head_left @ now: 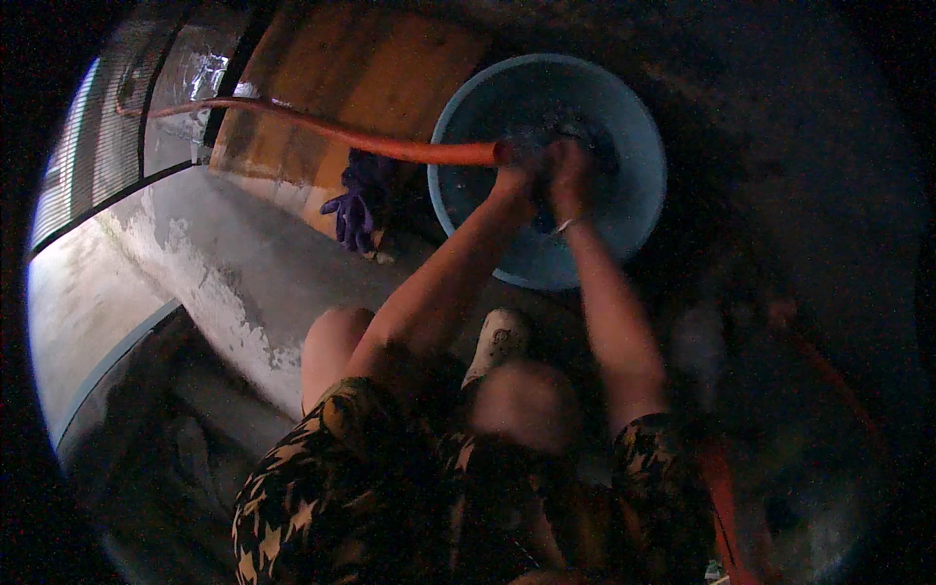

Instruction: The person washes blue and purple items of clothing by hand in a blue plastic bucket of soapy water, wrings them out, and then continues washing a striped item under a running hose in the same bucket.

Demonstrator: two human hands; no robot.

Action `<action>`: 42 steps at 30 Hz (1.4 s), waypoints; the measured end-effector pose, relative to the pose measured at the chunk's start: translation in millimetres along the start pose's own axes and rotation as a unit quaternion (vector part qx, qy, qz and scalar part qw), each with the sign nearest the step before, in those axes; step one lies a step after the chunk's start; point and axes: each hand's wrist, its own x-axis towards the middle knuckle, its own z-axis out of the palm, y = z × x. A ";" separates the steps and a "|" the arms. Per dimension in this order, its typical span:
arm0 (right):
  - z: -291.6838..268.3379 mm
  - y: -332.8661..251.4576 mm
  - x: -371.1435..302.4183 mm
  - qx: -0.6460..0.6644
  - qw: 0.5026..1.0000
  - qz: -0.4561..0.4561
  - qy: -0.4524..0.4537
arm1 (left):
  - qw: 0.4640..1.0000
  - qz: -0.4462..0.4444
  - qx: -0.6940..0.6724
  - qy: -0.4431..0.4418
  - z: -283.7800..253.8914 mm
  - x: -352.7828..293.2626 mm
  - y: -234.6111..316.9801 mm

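Both my arms reach forward into a round light-blue basin [450, 210]. In its middle is a dark, soft-looking bundle [544, 216], perhaps cloth; dim light and blur hide its kind. My left hand [517, 181] is closed at the bundle's left side, just under the end of an orange hose [429, 151] that juts over the rim. Close beside it, my right hand [567, 180] is closed on the bundle too, a light band round its wrist. Most of my fingertips are hidden.
A purple glove [357, 200] lies left of the basin, beside an orange-brown board [322, 58]. The hose runs back to a barred opening at the far left. A grey ledge [229, 234] with peeling paint is at my left. Deep shadow covers the right side.
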 end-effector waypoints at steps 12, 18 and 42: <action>-6.1 -1.6 -52.9 0.255 0.925 0.278 -0.039 | 0.877 0.104 0.468 0.016 -37.5 3.1 0.2; -13.0 -33.1 -46.9 0.023 0.991 -0.121 -0.054 | 0.981 0.033 0.190 -0.030 -11.2 -16.1 -12.3; -12.0 83.7 14.9 0.199 0.929 0.304 -0.065 | 0.974 0.034 0.025 -0.222 -36.1 -1.8 1.2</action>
